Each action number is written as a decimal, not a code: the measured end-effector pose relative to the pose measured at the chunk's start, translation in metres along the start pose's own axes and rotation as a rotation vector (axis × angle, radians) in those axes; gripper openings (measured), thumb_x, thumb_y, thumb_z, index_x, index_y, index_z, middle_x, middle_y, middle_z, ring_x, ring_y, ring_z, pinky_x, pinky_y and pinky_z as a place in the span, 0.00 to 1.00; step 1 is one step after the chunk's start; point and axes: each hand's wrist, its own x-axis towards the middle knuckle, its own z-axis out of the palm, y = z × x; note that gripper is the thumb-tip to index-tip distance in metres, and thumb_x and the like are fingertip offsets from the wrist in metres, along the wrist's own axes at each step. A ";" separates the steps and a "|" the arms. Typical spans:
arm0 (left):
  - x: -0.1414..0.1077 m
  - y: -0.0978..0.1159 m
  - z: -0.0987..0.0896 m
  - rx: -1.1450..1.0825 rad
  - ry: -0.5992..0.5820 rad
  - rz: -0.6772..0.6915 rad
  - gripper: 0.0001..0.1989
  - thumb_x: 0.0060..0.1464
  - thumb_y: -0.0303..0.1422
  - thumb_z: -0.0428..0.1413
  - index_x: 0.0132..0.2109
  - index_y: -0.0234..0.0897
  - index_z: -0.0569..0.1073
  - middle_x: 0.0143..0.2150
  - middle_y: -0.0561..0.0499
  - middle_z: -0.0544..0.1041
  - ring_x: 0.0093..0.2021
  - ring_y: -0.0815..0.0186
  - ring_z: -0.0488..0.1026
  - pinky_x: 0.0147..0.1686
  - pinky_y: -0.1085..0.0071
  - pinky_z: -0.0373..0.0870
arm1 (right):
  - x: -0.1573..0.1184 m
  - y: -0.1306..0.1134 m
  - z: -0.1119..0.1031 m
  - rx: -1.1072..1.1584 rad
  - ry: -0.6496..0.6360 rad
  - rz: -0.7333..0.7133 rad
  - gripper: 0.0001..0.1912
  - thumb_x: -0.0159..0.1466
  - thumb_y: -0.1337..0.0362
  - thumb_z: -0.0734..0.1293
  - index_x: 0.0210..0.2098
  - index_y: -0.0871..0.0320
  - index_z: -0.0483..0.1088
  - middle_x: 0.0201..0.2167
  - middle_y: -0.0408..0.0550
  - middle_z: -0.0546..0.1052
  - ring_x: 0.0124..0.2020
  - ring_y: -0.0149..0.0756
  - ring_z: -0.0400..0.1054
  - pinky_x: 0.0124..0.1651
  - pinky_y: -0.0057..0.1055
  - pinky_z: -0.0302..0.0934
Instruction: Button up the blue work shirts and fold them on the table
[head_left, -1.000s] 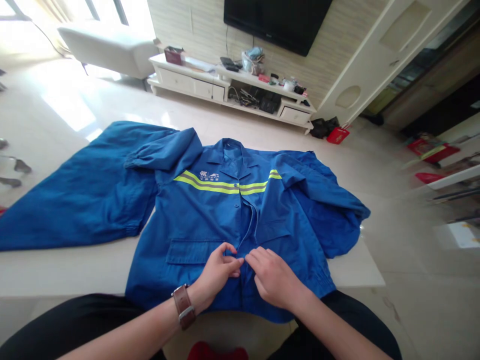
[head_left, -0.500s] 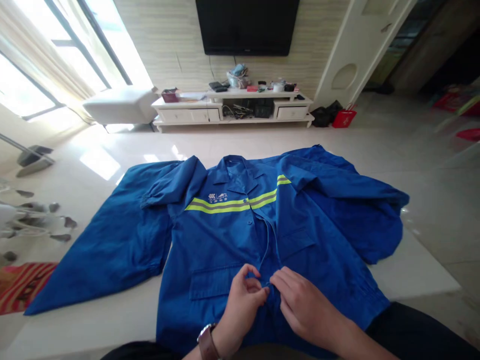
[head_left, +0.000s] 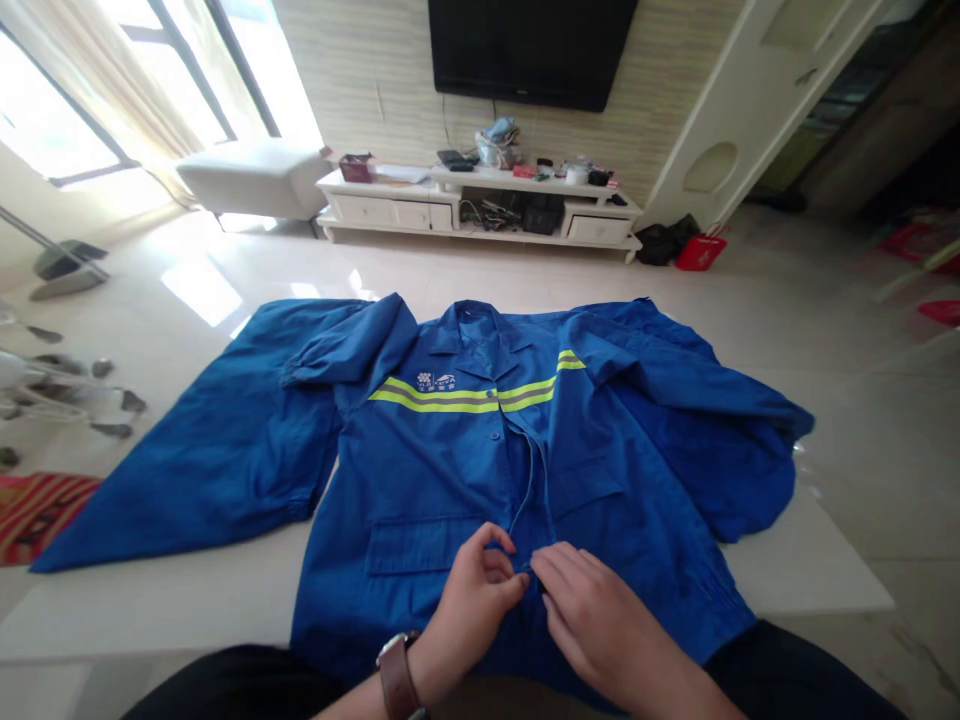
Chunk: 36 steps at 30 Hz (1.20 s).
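A blue work jacket [head_left: 420, 460] with a yellow-and-grey reflective stripe [head_left: 450, 400] lies front side up, its collar away from me. Two buttons show near the stripe, and below them the front edges part. My left hand [head_left: 480, 590], with a brown-strapped watch [head_left: 397, 675] on the wrist, pinches the jacket's front edge low at the middle. Close beside it on the right, my right hand [head_left: 585, 610] has its fingers closed on the opposite front edge. The fingertips nearly meet, and the small part between them is hard to make out.
More blue cloth [head_left: 217, 440] lies under the sleeves on both sides of the white table [head_left: 150, 620]. Beyond stand a white TV cabinet [head_left: 495, 215], a grey bench [head_left: 251, 180] and a red bag [head_left: 699, 252]. A striped red bag [head_left: 45, 515] is at the left.
The whole view has shifted and tilted slightly. Both hands remain closed at the jacket's front, with only a small movement of the fingers.
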 end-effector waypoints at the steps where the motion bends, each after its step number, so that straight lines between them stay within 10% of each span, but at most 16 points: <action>1: 0.001 -0.002 0.000 0.001 0.006 0.009 0.17 0.44 0.29 0.65 0.38 0.38 0.65 0.20 0.61 0.68 0.21 0.73 0.63 0.23 0.78 0.55 | 0.002 0.001 0.001 -0.002 -0.007 0.011 0.11 0.65 0.77 0.59 0.41 0.56 0.67 0.43 0.49 0.73 0.45 0.42 0.67 0.48 0.39 0.62; 17: -0.003 -0.003 0.004 0.008 0.031 -0.006 0.16 0.43 0.23 0.63 0.39 0.37 0.67 0.23 0.61 0.67 0.22 0.75 0.62 0.23 0.78 0.54 | 0.006 0.007 0.013 -0.081 0.051 -0.076 0.12 0.64 0.76 0.59 0.39 0.56 0.69 0.38 0.50 0.75 0.40 0.43 0.70 0.43 0.39 0.66; 36: -0.011 0.004 0.010 0.052 -0.003 0.078 0.14 0.48 0.27 0.63 0.40 0.38 0.67 0.24 0.59 0.69 0.24 0.72 0.65 0.25 0.77 0.59 | -0.025 0.007 -0.005 -0.126 0.009 -0.064 0.31 0.67 0.70 0.62 0.69 0.55 0.63 0.65 0.57 0.71 0.64 0.48 0.67 0.61 0.46 0.68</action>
